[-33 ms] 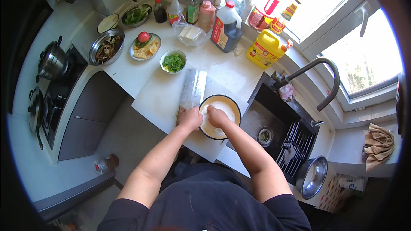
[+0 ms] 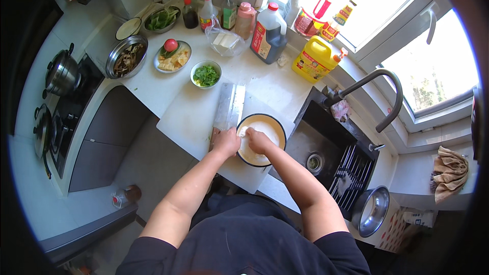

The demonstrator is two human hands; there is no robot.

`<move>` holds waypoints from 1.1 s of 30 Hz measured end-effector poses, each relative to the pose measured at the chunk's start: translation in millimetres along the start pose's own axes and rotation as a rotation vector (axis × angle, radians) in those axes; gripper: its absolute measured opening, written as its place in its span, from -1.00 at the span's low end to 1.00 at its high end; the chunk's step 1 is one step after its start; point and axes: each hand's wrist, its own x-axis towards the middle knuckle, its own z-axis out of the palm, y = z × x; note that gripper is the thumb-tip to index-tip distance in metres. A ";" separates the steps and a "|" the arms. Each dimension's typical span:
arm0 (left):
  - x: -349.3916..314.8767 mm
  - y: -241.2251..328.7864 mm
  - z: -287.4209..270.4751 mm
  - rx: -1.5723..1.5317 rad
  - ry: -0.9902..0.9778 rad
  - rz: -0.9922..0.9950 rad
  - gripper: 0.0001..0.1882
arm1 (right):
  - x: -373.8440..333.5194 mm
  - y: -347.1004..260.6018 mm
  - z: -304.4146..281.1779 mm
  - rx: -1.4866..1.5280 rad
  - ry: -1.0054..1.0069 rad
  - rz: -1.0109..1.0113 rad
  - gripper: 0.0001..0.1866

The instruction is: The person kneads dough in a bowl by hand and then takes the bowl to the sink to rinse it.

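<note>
A round bowl [image 2: 277, 127] with a dark rim and yellowish inside stands on the white cutting board [image 2: 188, 117]. Pale, whitish contents cover its bottom. My left hand [image 2: 227, 141] is closed at the bowl's left rim, its fingertips on the edge. Inside the bowl my right hand [image 2: 260, 141] has its fingers curled together, with a whitish lump showing at the fingertips; what exactly they grip is hidden. A cleaver [image 2: 230, 106] lies flat on the board just left of the bowl, its brown handle partly behind my left hand.
Beyond the board stand a bowl of chopped greens [image 2: 206, 75], a plate of cut food [image 2: 178, 60], bagged white blocks [image 2: 224, 42] and several bottles. A black sink [image 2: 300, 145] with a tall faucet [image 2: 397, 86] adjoins on the right, a metal bowl [image 2: 372, 211] nearer. The stove [image 2: 76, 107] is left.
</note>
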 end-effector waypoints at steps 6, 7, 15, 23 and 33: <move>-2.7 0.2 0.9 -0.016 0.018 -0.008 -0.76 | -21.0 -4.5 -23.9 0.164 0.116 -0.062 -0.82; -3.1 0.1 0.9 -0.019 0.024 -0.007 -0.76 | -17.9 -6.5 -23.6 0.197 0.107 -0.076 -0.82; 0.4 -7.6 8.7 -0.022 0.051 0.013 -0.77 | 13.8 -6.0 7.6 -0.016 -0.035 -0.033 -0.83; -1.1 -2.8 4.9 0.014 0.039 -0.016 -0.78 | 6.0 -29.2 4.3 -0.326 -0.101 0.065 -0.73; -4.4 0.0 3.7 -0.038 0.015 -0.039 -0.74 | -39.0 -7.6 -40.9 -0.181 0.188 -0.073 -0.73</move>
